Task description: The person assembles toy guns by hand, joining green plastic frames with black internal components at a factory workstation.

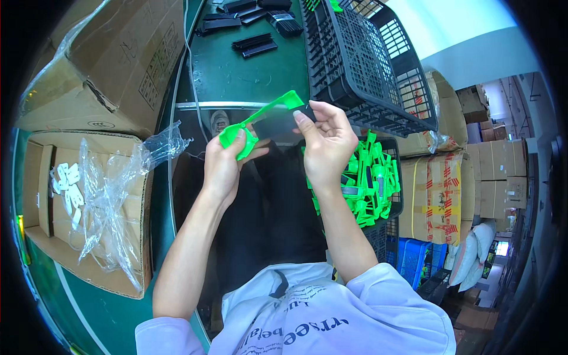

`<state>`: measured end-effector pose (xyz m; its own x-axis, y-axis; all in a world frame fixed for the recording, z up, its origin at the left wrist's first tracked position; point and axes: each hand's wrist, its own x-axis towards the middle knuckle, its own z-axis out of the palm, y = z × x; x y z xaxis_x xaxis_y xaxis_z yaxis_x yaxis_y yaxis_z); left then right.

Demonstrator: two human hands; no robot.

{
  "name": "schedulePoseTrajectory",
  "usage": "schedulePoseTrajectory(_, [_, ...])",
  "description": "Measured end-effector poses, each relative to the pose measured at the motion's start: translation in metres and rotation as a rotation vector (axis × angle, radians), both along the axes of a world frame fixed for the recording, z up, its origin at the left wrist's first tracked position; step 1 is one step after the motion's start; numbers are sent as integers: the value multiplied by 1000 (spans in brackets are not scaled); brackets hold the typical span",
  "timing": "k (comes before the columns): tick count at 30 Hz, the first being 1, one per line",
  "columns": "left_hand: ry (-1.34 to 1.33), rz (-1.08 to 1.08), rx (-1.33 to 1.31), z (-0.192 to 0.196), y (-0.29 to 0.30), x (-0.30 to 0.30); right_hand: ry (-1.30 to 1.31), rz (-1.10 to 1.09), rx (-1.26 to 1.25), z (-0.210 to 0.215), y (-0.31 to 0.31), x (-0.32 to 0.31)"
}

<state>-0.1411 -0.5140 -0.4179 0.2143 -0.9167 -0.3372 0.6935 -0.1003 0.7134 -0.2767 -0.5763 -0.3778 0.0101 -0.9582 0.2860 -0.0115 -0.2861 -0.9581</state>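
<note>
A bright green plastic piece (267,109) with a long thin arm is in my left hand (221,165), whose thumb presses on its wide lower end. My right hand (329,145) pinches a dark, flat rectangular piece (277,124) between thumb and fingers. Its blurred body lies just below the green arm, and its right corner is close to the green tip. Whether the two pieces are joined there I cannot tell. Beside my right forearm, a black crate (397,204) holds a heap of similar green parts (370,177), some with dark pieces on them.
Several stacks of black flat pieces (254,45) lie on the green table (236,77). A black mesh crate (367,65) stands at the far right. On the left are a large carton (127,59) and an open box (127,269) with white parts (70,189) and clear plastic film (112,207).
</note>
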Motion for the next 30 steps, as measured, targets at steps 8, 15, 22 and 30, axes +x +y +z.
schedulePoseTrajectory(8, [74,-141,-118,-4,0,2,294,-110,-344,8,11,3])
schedulePoseTrajectory(15, [81,-179,-144,-6,2,2,502,-139,-697,11,16,7])
schedulePoseTrajectory(22, [22,-180,-97,-2,5,7,557,-170,-178,-11,3,-7])
schedulePoseTrajectory(30, [-107,-190,28,-2,3,6,798,-137,-376,11,4,-44])
